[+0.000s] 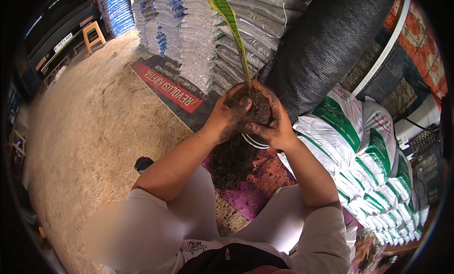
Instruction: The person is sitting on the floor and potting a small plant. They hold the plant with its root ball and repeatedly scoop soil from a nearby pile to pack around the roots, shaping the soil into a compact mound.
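Observation:
Both my hands, dark with soil, cup a root ball with fine roots sticking out. My left hand wraps its left side, thumb across the front. On the other side my right hand curls around it, thumb below. A single long snake plant leaf, green with yellow edges, rises from the top. Just beneath the hands shows the curved white rim of a container, mostly hidden. Lower down, dark soil and reddish-brown material lie on a purple sheet between my knees.
Stacked filled plastic sacks stand ahead. A large black mesh roll leans at the upper right, above white-and-green sacks. A printed banner lies on the concrete floor. A yellow plastic stool stands far left.

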The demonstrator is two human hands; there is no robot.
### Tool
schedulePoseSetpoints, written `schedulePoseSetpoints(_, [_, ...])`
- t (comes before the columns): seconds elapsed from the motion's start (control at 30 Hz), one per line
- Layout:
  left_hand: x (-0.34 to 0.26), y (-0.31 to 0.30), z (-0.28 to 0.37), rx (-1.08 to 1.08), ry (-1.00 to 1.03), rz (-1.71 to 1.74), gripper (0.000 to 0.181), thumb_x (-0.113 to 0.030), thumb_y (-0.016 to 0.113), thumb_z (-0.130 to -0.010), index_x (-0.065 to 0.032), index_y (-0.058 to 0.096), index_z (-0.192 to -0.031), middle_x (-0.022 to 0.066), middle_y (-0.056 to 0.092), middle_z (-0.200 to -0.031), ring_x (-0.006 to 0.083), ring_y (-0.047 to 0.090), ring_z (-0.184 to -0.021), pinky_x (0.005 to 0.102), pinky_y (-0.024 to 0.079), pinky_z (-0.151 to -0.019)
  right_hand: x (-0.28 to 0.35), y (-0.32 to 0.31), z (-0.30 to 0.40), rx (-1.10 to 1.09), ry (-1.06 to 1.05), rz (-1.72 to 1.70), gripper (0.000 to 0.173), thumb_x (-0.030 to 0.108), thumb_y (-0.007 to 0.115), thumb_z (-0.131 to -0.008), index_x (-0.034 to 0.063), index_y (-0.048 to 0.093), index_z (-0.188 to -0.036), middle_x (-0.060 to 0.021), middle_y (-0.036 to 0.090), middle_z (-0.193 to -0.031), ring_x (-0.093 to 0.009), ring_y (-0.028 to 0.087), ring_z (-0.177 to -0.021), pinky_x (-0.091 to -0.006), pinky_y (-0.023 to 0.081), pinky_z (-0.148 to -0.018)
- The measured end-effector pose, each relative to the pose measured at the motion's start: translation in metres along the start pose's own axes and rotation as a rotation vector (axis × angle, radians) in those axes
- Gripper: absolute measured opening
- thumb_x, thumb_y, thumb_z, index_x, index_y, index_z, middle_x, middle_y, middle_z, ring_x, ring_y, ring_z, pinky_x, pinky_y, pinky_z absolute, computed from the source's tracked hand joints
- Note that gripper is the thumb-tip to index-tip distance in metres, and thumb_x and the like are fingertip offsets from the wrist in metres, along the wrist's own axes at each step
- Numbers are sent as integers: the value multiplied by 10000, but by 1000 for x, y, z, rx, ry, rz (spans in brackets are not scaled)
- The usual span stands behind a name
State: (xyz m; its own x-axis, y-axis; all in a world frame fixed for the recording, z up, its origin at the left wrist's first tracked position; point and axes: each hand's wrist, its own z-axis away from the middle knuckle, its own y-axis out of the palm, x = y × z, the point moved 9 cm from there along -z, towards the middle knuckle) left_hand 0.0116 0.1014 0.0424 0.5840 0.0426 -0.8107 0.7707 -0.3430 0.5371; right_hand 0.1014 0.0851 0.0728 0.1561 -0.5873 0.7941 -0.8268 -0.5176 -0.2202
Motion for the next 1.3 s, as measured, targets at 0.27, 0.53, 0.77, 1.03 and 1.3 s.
schedulePoseSetpoints(0.27, [-10,16,4,276,117,-114,858,65,706,-634,-50,261,-1358,72,418,-1290,175,425,-1180,327,377,-990,17,-12,0,-44,103,-386,755,38,645,-749,4,233,-1381,-118,371,-1342,-199,361,-1233,-333,289,-1018])
schedulePoseSetpoints(0.53, [-6,16,6,229,126,-340,820,-4,706,-661,-34,264,-1351,99,389,-1314,223,420,-1198,365,376,-988,10,-15,1,-33,27,-230,683,110,642,-775,-14,296,-1351,-117,408,-1314,-206,394,-1213,-333,324,-1002])
schedulePoseSetpoints(0.77, [0,13,8,199,125,-234,672,23,655,-740,-36,328,-1324,89,452,-1245,161,442,-1139,309,362,-985,5,-13,6,-128,-5,-288,719,187,677,-762,-25,302,-1338,-133,418,-1295,-219,454,-1157,-335,366,-968])
schedulePoseSetpoints(1.03, [6,1,-3,118,28,-71,593,-135,584,-813,-17,312,-1326,121,449,-1248,220,453,-1152,356,394,-961,-8,-12,-1,-191,75,-735,767,255,671,-776,18,241,-1366,-131,413,-1267,-228,442,-1131,-373,352,-975])
schedulePoseSetpoints(1.3, [8,6,2,126,-53,243,576,-299,449,-890,-77,260,-1387,99,406,-1307,186,402,-1195,348,333,-997,10,-5,8,-365,-168,493,817,268,764,-671,42,317,-1317,-163,334,-1313,-293,378,-1182,-393,314,-1003])
